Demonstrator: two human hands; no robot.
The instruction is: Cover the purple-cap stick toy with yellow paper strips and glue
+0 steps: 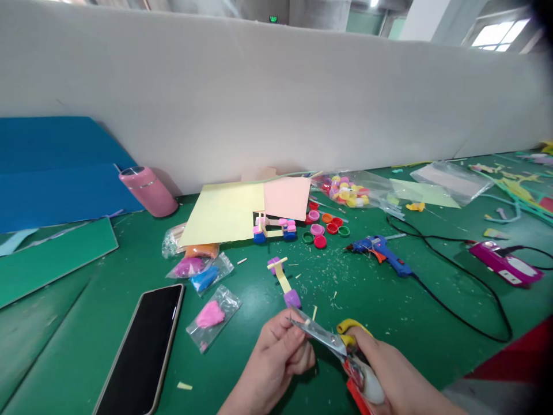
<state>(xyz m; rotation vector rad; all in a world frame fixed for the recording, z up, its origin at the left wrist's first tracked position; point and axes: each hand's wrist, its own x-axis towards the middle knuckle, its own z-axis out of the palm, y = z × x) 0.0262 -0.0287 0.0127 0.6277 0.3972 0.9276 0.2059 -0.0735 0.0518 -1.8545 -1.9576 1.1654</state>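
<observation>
My right hand [384, 357] grips a pair of scissors [325, 336] with a yellow handle loop; red and whitish parts show lower in the grip. The blades are parted and point left to the fingertips of my left hand [280, 346]. That hand is closed in a pinch. A tiny pale bit shows between the blades by its fingers, but what it pinches is mostly hidden. Just beyond lies a small model piece, a pale stick [283, 280] with purple clay lumps. Farther back stands a similar model with blue and pink lumps [276, 231].
Right of the models lie a blue glue gun [382, 252], its black cord and a purple power strip [503, 262]. Colored rings [319, 241] sit near paper sheets [228, 210]. At left are clay bags [211, 314], a phone [142, 351] and a pink bottle [149, 191].
</observation>
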